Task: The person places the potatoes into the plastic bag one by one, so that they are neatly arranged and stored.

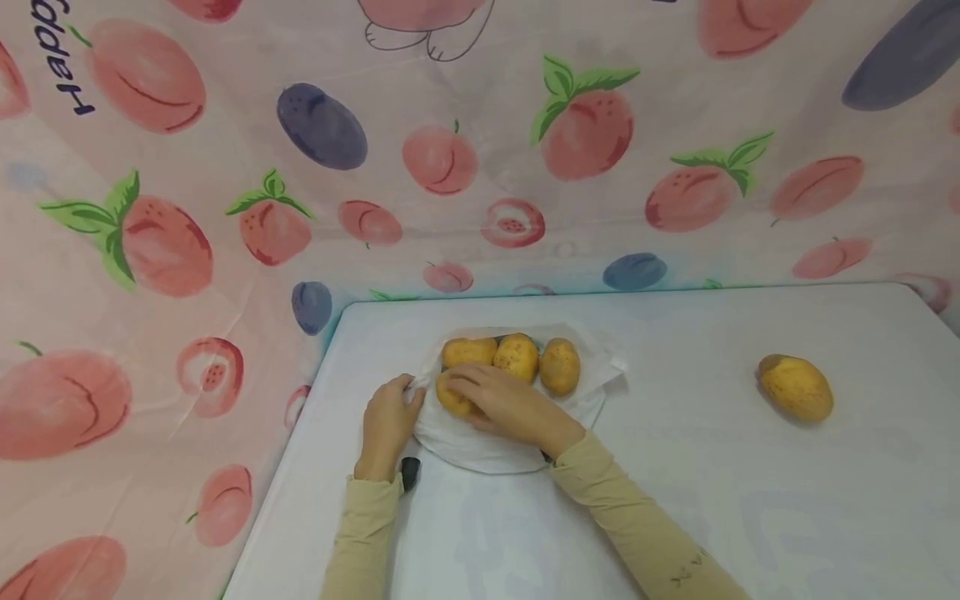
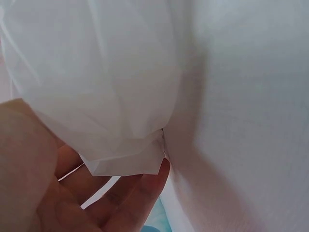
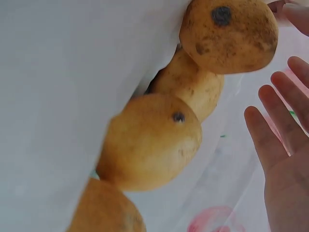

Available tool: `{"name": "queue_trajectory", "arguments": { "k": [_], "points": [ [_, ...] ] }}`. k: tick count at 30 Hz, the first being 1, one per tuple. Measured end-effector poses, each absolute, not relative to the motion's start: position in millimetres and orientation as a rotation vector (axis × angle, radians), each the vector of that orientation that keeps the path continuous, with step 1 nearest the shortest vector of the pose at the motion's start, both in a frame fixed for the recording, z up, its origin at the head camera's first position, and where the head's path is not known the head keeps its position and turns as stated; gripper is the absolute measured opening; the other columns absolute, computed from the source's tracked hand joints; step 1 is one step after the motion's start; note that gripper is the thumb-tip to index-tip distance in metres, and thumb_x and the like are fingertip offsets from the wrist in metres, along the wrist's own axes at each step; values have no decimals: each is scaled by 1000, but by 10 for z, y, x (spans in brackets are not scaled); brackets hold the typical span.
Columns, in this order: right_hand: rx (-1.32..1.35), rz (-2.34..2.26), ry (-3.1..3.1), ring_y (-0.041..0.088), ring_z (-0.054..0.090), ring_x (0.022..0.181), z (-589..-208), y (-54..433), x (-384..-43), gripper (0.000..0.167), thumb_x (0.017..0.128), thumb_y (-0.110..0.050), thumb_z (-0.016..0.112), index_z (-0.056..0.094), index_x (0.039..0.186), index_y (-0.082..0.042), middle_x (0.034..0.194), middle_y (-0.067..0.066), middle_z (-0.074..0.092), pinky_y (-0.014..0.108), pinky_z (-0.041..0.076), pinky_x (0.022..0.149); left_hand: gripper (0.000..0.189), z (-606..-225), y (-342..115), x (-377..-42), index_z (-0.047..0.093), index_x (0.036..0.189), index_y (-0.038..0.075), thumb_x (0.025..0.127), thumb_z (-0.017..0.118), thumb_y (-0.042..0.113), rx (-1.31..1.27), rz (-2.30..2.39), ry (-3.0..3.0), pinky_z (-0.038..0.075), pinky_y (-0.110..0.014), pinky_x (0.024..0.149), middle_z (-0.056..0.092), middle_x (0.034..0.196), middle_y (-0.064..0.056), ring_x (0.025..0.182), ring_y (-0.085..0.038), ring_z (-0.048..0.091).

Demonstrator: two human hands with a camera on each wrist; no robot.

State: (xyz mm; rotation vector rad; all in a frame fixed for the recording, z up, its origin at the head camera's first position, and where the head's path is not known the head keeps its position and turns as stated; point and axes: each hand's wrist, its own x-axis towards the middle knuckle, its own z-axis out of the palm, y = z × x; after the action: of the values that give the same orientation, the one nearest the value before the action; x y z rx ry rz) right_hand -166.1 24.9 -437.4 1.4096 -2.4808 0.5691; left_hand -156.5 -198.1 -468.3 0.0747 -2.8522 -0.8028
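Several yellow potatoes lie together in a thin white bag point(image 1: 476, 450) on the table, among them one potato at the back left point(image 1: 468, 352), a middle one point(image 1: 516, 357) and one at the right point(image 1: 560, 367). My left hand point(image 1: 387, 425) pinches the bag's left edge between thumb and fingers; its fingers point(image 2: 130, 203) show behind the folded white material in the left wrist view. My right hand point(image 1: 517, 404) reaches over the front left potato point(image 1: 452, 396), partly covering it. In the right wrist view its fingers point(image 3: 273, 108) are straight and spread beside the potatoes point(image 3: 149, 142).
Another potato point(image 1: 795, 387), brownish at one end, lies alone on the right of the white table point(image 1: 675, 500). Behind and to the left hangs a pink fruit-print cloth point(image 1: 450, 92). A small black object point(image 1: 409, 473) shows beside the left wrist.
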Motion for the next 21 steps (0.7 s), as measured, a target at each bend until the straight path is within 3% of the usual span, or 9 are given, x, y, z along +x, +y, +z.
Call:
{"name": "queue_trajectory", "arguments": {
  "k": [11, 21],
  "points": [
    [1355, 453, -2529, 25, 53, 129, -4269, 473, -1599, 50, 87, -14, 77, 59, 133, -5, 138, 10, 56, 35, 44, 108, 32, -4673, -1970, -1559, 68, 118, -3, 94, 67, 18, 74, -810, -2862, 51, -53, 92, 70, 115, -21, 109, -40, 65],
    [1321, 489, -2476, 20, 53, 126, -4215, 724, -1547, 53, 84, -13, 80, 59, 131, -7, 134, 6, 57, 33, 48, 104, 31, -4687, -1980, -1572, 68, 118, -2, 95, 67, 19, 84, -814, -2872, 51, -52, 93, 70, 116, -21, 110, -40, 64]
  ]
}}
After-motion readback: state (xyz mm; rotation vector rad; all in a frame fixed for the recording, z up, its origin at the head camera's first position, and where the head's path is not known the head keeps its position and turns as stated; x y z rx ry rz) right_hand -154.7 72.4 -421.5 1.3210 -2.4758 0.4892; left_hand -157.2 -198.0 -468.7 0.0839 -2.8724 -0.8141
